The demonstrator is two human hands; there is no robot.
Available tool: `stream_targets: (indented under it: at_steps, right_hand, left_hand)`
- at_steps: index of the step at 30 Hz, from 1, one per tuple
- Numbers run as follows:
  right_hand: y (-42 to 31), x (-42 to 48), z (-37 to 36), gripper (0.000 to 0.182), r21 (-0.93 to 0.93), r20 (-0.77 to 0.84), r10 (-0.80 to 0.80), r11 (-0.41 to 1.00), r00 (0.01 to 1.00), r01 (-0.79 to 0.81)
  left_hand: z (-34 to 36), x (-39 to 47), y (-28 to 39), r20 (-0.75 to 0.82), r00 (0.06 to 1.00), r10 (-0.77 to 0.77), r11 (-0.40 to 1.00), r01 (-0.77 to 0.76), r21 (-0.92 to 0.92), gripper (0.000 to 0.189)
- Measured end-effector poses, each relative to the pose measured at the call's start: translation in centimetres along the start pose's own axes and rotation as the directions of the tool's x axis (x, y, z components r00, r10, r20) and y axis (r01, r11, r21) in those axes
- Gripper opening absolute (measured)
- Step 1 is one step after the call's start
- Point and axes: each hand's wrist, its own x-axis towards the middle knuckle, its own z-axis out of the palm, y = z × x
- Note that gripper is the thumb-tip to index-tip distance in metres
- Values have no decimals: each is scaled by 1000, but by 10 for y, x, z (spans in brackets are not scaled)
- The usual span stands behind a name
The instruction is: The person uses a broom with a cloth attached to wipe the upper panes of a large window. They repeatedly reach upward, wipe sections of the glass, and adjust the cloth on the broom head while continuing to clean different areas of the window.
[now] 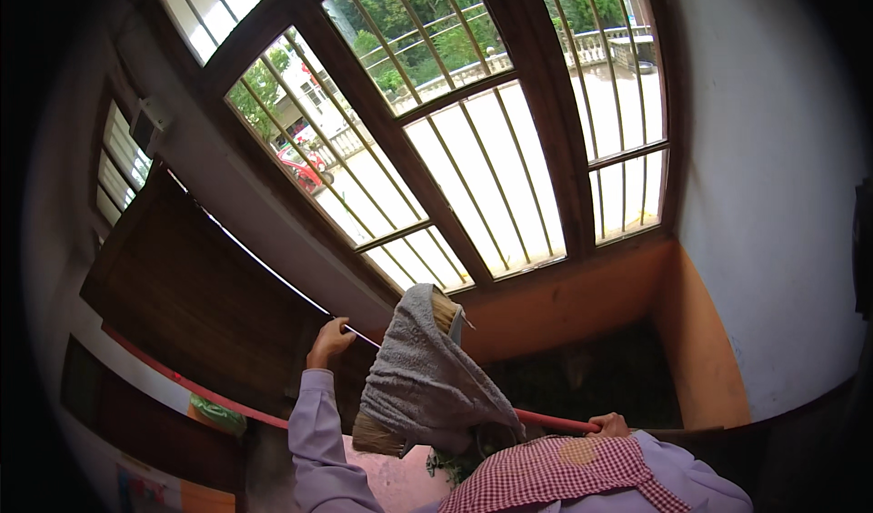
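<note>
My right hand point(609, 424) is closed around the red handle point(556, 421) of a broom. Its head, with pale bristles point(378, 434) showing at both ends, points up in front of my chest. A grey towel point(430, 370) is wrapped over the broom head and hides most of it. My left hand point(332, 341) is raised at the long edge of a dark wooden door point(211, 281), its fingers curled over that edge. A bright slit of light runs along the door there.
Ahead stands a brown wooden window frame point(539, 104) with metal bars. A white wall point(764, 172) with an orange lower band point(709, 349) rises on the right. To the lower left lies a green plastic bag point(218, 414). Green leaves point(443, 465) show below the broom, by pink floor point(389, 475).
</note>
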Motion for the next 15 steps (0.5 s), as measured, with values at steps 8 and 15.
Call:
stream_targets:
  at_steps: [8, 15]
  right_hand:
    - [10, 2, 9, 33, -80, 97, 30, 997, 995, -23]
    - [20, 0, 7, 34, -65, 144, -49, 996, 988, 58]
  left_hand:
    - [24, 10, 116, 461, 790, 404, 640, 116, -759, 49]
    - [33, 12, 108, 172, 977, 128, 695, 35, -718, 36]
